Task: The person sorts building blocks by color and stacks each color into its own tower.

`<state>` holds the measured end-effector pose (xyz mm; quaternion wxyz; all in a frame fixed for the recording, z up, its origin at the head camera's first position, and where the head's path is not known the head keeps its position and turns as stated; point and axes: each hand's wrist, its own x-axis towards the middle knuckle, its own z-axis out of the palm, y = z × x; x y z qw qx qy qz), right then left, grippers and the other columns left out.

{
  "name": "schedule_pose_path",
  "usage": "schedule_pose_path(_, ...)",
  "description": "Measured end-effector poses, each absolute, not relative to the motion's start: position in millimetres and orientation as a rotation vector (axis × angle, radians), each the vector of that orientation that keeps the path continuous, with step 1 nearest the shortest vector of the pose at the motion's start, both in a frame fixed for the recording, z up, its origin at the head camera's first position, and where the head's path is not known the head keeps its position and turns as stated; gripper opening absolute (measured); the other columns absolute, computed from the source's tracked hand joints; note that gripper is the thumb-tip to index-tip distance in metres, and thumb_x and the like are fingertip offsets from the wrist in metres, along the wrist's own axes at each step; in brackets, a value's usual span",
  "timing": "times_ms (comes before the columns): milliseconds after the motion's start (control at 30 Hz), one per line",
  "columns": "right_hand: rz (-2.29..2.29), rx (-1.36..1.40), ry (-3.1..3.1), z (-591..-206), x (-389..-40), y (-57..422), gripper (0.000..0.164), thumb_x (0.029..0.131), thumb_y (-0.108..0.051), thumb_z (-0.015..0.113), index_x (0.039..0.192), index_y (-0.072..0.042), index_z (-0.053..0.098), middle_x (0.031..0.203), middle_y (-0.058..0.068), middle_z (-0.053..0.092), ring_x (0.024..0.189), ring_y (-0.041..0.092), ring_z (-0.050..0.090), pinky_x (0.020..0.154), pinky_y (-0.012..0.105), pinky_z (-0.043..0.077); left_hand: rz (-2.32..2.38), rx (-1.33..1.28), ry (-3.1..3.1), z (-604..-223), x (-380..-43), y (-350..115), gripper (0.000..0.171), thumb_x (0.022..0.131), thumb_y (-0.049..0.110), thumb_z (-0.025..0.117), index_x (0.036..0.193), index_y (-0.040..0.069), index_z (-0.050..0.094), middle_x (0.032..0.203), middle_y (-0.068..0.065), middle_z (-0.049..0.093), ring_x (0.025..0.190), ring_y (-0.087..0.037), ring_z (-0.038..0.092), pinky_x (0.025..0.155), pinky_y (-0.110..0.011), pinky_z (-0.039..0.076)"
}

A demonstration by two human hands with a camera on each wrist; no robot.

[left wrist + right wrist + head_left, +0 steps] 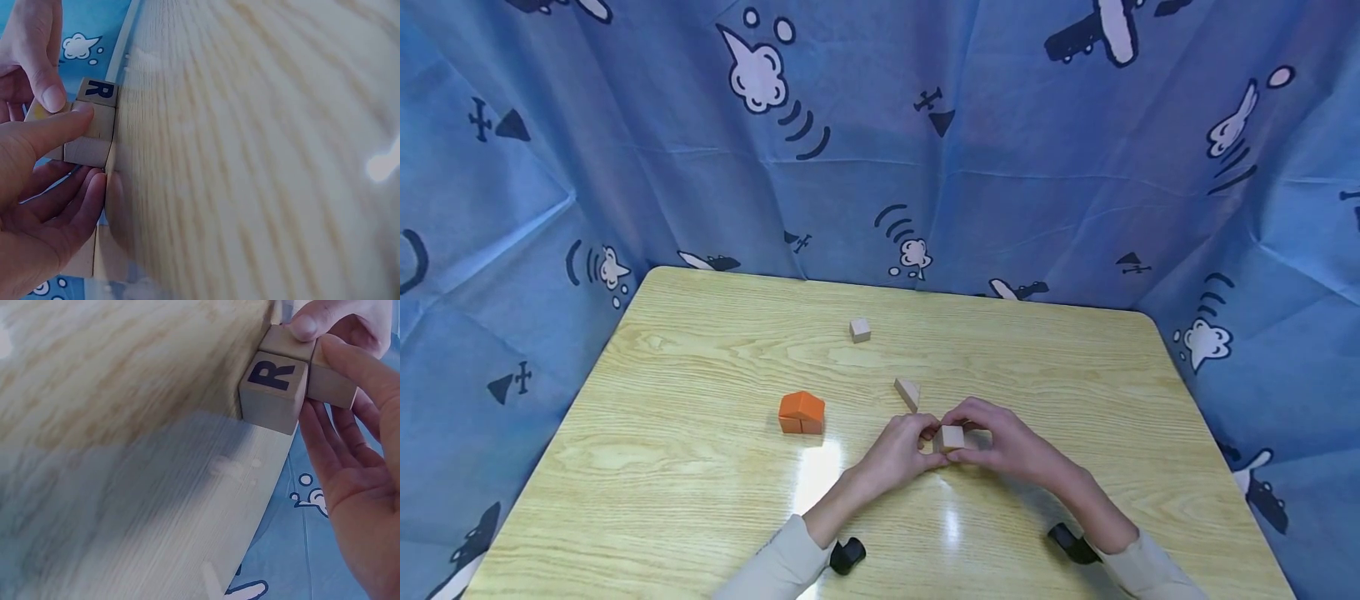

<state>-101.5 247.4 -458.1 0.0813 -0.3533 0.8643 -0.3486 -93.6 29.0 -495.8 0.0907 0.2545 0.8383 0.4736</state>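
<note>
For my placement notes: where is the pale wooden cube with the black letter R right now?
In the right wrist view, the R cube sits above and right of centre, next to a plain wooden block and beside the right hand.

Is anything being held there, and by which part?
Yes: the right hand pinches the upper wooden cube by its near and far sides; the left hand grips the plain lower cube, thumb on its near face.

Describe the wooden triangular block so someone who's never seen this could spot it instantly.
On the pale wooden table, find the person's left hand. Just beyond it lies the triangular block. Its shape sets it apart from the wooden cubes, its bare-wood colour from the orange blocks.
</note>
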Motion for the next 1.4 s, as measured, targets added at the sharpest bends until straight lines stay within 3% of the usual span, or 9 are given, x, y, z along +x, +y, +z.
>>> schedule_pose_path(500,-1.038,-1.032,2.619,-460,-102,248,0.042,0.086,-0.023,0.085,0.123,-0.013,0.068,0.114,-0.006,0.066,0.098,0.009,0.062,0.082,0.038,0.057,1.427,0.833,2.512,-495,-96,27,0.030,0.086,0.020,0.086,0.109,0.005,0.073,0.096,-0.004,0.075,0.085,-0.012,0.068,0.074,-0.015,0.050)
schedule_pose_path(733,-1.102,-0.935,2.550,-449,-111,247,0.040,0.091,-0.030,0.080,0.126,-0.012,0.068,0.118,-0.001,0.068,0.108,0.014,0.065,0.091,0.045,0.057,1.457,0.819,2.494,-496,-95,27,0.023,0.085,0.016,0.086,0.101,0.004,0.074,0.093,-0.005,0.076,0.082,-0.011,0.068,0.074,-0.017,0.053)
schedule_pose_path(933,-1.146,-0.870,2.590,-439,-134,245,0.026,0.100,-0.021,0.070,0.124,-0.010,0.068,0.116,0.010,0.069,0.107,0.017,0.067,0.090,0.049,0.057,1.458,0.778,2.476,-496,-94,27,0.027,0.084,0.016,0.087,0.104,0.004,0.074,0.095,-0.005,0.076,0.082,-0.008,0.067,0.073,-0.016,0.053)
schedule_pose_path(1200,-1.116,-0.933,2.629,-434,-167,234,0.024,0.099,-0.011,0.070,0.123,-0.009,0.068,0.115,0.015,0.068,0.104,0.020,0.068,0.092,0.043,0.058,1.469,0.749,2.457,-496,-94,28,0.028,0.084,0.015,0.087,0.107,0.004,0.075,0.095,-0.002,0.076,0.079,-0.003,0.064,0.068,-0.013,0.050)
schedule_pose_path(1400,-1.083,-0.952,2.626,-432,-190,219,0.025,0.099,-0.007,0.069,0.124,-0.003,0.067,0.116,0.018,0.068,0.104,0.025,0.068,0.093,0.046,0.057,1.495,0.752,2.440,-498,-94,29,0.026,0.084,0.014,0.087,0.104,0.004,0.075,0.094,-0.004,0.076,0.080,-0.009,0.066,0.068,-0.013,0.049)
